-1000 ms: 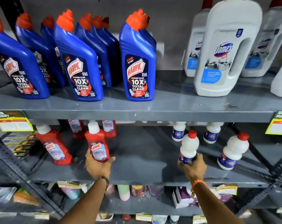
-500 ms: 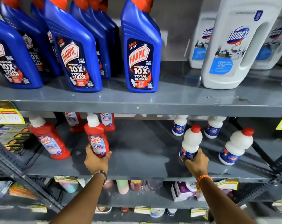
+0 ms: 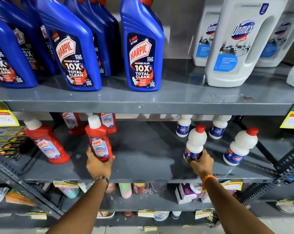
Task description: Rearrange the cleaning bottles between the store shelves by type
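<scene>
My left hand (image 3: 99,164) grips the base of a red Harpic bathroom cleaner bottle (image 3: 99,139) with a white cap, upright on the middle shelf (image 3: 143,168). My right hand (image 3: 201,163) holds the bottom of a white bottle with a red cap (image 3: 195,141) on the same shelf. Other red bottles (image 3: 46,144) stand to the left and behind. More white bottles (image 3: 240,146) stand to the right and behind.
The top shelf (image 3: 143,102) carries several blue Harpic bottles (image 3: 143,48) on the left and large white Domex jugs (image 3: 240,44) on the right. Yellow price tags (image 3: 2,116) hang at the shelf edges. A lower shelf holds small packs and bottles (image 3: 188,193).
The view has moved closer to the shelves. Both hands have stayed closed on their bottles, which have shifted only slightly on the middle shelf.
</scene>
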{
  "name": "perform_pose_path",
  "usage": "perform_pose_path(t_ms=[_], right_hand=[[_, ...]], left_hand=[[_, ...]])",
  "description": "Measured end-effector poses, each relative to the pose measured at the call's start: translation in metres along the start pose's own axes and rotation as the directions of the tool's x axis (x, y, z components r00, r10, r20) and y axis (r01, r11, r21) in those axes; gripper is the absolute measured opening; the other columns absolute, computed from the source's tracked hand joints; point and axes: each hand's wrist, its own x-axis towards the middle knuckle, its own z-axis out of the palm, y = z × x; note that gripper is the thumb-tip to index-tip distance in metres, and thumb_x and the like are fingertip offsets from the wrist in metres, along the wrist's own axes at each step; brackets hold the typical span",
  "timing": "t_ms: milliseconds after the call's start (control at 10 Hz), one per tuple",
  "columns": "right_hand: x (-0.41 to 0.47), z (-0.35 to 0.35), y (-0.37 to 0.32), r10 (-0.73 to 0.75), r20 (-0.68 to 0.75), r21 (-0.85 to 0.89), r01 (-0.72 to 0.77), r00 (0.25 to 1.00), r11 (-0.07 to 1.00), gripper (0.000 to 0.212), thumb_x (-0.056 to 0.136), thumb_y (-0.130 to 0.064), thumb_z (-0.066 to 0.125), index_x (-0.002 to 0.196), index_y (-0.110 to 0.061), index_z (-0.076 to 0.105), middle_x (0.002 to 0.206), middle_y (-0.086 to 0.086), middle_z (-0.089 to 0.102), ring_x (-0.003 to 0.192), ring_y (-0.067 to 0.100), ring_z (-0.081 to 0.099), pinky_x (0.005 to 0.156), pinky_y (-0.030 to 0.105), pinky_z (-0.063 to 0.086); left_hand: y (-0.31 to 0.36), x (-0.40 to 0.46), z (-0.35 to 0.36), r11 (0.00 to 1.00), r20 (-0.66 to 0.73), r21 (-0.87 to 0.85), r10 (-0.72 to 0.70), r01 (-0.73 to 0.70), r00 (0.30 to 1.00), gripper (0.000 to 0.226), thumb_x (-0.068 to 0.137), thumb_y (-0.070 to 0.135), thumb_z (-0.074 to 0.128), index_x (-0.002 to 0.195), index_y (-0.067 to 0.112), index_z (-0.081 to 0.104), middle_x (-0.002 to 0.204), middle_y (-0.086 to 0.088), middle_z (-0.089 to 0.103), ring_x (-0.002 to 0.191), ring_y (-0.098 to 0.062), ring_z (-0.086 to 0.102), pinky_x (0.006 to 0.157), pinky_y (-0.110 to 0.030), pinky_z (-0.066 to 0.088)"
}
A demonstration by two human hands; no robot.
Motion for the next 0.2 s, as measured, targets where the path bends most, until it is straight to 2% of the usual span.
perform_pose_path(t_ms=[100, 200], right_hand=[[-0.006, -0.005, -0.001, 0.021, 0.025, 0.063, -0.023, 0.999, 0.998, 0.084, 0.065, -0.021, 0.091, 0.136, -0.005, 0.049, 0.134, 0.017, 0.063, 0.121, 0.036, 0.062, 0.103, 0.045, 0.05], [-0.045, -0.009, 0.006, 0.015, -0.16, 0.26, 0.027, 0.987, 0.965, 0.099, 0.073, -0.026, 0.087, 0.153, -0.015, 0.03, 0.155, 0.011, 0.043, 0.141, 0.032, 0.045, 0.115, 0.05, 0.04]], left_hand=[[0.006, -0.01, -0.005, 0.998, -0.019, 0.06, 0.013, -0.012, 1.0, 0.117, 0.065, 0.02, 0.092, 0.156, 0.01, 0.02, 0.153, -0.027, 0.041, 0.137, -0.049, 0.046, 0.11, -0.06, 0.042], [0.006, -0.049, -0.016, 0.936, -0.039, 0.183, 0.312, -0.3, 0.949, 0.118, 0.078, 0.037, 0.08, 0.16, 0.009, 0.0, 0.168, -0.019, 0.011, 0.152, -0.045, 0.02, 0.116, -0.06, 0.032]])
